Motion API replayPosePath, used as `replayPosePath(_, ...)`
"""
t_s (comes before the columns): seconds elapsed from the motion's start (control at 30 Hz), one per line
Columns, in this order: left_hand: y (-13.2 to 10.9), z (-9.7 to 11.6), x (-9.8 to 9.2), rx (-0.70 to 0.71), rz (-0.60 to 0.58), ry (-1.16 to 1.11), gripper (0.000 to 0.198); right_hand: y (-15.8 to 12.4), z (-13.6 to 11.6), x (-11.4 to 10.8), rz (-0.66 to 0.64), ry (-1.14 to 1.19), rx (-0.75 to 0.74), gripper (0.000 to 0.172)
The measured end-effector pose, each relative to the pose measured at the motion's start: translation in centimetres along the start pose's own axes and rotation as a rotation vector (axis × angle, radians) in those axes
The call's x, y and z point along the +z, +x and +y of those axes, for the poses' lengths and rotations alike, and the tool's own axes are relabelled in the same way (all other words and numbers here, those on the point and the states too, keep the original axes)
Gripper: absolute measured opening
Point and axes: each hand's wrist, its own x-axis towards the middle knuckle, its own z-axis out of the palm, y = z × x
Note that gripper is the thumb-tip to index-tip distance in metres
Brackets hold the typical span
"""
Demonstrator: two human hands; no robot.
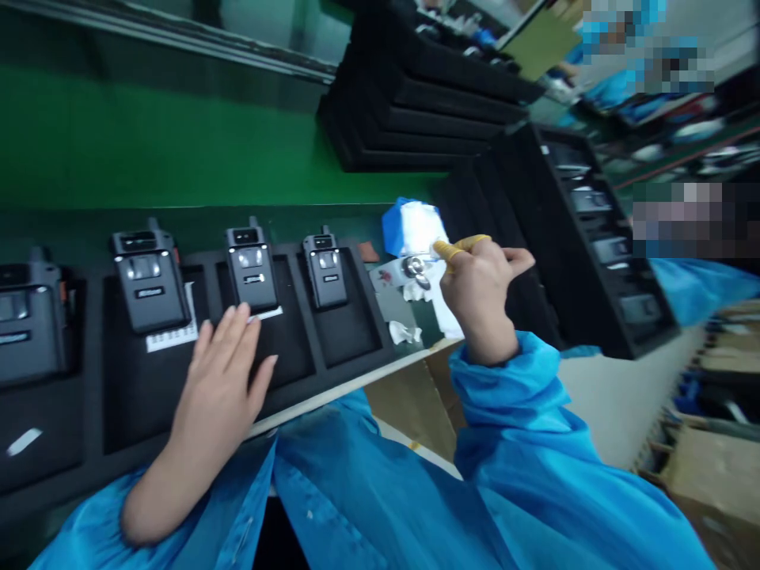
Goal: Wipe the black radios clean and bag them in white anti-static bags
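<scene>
My left hand [222, 388] lies flat with its fingers stretched out. Its fingertips reach the lower edge of a black handheld two-way radio [253, 273], where a white strip shows beneath. Yellow finger covers are on the thumb and forefinger of my right hand [482, 281]. Those two fingertips come together at a white stack of wipes or paper [420, 226] with a blue side; whether anything is pinched between them is hidden. More radios, one [150, 285] to the left and a smaller-looking one [325, 273] to the right, rest in compartments of a black foam tray [321, 340].
Beside the tray are a small round metal item [416, 269] and crumpled white scraps [404, 332]. Black trays [427, 119] are stacked behind. Another tilted stack [570, 261] holding devices stands at right, near a co-worker's blue sleeve [701, 285].
</scene>
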Motion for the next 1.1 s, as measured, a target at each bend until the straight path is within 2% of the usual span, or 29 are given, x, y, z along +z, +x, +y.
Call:
replayPosePath(0.07, -0.4, -0.6, -0.8, -0.006, 0.025, 0.013, 0.060, -0.6, 1.2, 0.3, -0.063, -0.010, -0.017, 0.023)
replayPosePath(0.2, -1.7, -2.0, -3.0, -0.059, 0.052, 0.077, 0.064, -1.6, 1.1, 0.7, -0.157, 0.044, -0.105, 0.020)
replayPosePath(0.27, -2.3, -2.8, -3.8, -0.102, 0.069, 0.119, 0.060, -1.5, 0.7, 0.6, -0.143, 0.087, -0.111, 0.019)
replayPosePath(0.33, -2.9, -3.6, -4.3, -0.134, 0.077, 0.166, 0.052, -0.6, -0.4, 0.3, -0.066, 0.120, -0.099, 0.019)
replayPosePath(0.43, -3.1, -4.6, -4.2, -0.135, 0.047, 0.221, 0.041, 1.6, -4.5, -0.6, 0.025, 0.200, -0.196, 0.024)
replayPosePath(0.57, -2.9, -4.8, -3.7, -0.131, 0.008, 0.245, 0.037, 4.2, -14.3, -2.5, -0.040, 0.371, -0.447, 0.033)
replayPosePath(0.67, -2.7, -4.6, -3.6, -0.134, 0.002, 0.249, 0.036, 5.2, -21.6, -3.2, -0.094, 0.418, -0.626, 0.037)
replayPosePath(0.77, -2.7, -4.4, -3.7, -0.142, -0.002, 0.258, 0.035, 5.4, -26.8, -3.0, -0.087, 0.436, -0.785, 0.038)
replayPosePath(0.83, -2.6, -4.4, -3.8, -0.151, 0.003, 0.257, 0.034, 5.3, -28.8, -2.6, -0.053, 0.440, -0.880, 0.039)
replayPosePath(0.9, -2.6, -4.4, -3.8, -0.159, 0.002, 0.253, 0.034, 5.2, -29.6, -2.1, -0.003, 0.443, -0.952, 0.039)
replayPosePath(1.1, -2.5, -4.3, -3.7, -0.169, -0.009, 0.237, 0.034, 5.0, -28.3, -1.4, 0.152, 0.378, -0.951, 0.037)
